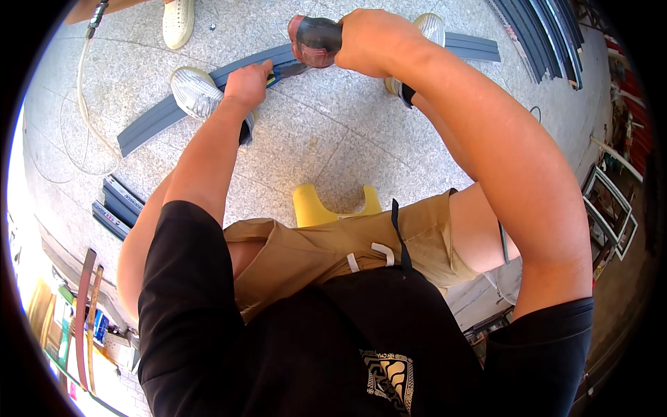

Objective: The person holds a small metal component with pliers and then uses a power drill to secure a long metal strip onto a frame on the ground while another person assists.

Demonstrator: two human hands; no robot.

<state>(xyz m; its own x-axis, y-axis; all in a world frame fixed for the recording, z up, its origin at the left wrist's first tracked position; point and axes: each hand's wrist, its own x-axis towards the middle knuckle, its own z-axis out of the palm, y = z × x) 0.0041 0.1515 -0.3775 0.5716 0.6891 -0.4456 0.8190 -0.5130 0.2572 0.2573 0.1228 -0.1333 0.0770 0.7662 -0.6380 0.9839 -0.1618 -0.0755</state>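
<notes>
Right hand (pixel 372 43): fingers wrapped round red-black power tool (pixel 316 42). Left hand (pixel 245 86): fingers curled over grey strip (pixel 224 74), at blue-yellow tool (pixel 276 75); cannot tell if gripped.

Pale speckled floor (pixel 285 156) with straight joints, yellow stool-like piece (pixel 310 205) near its middle, pale angular frame (pixel 600 219) toward its right edge, bright light (pixel 26 264) at left.
</notes>
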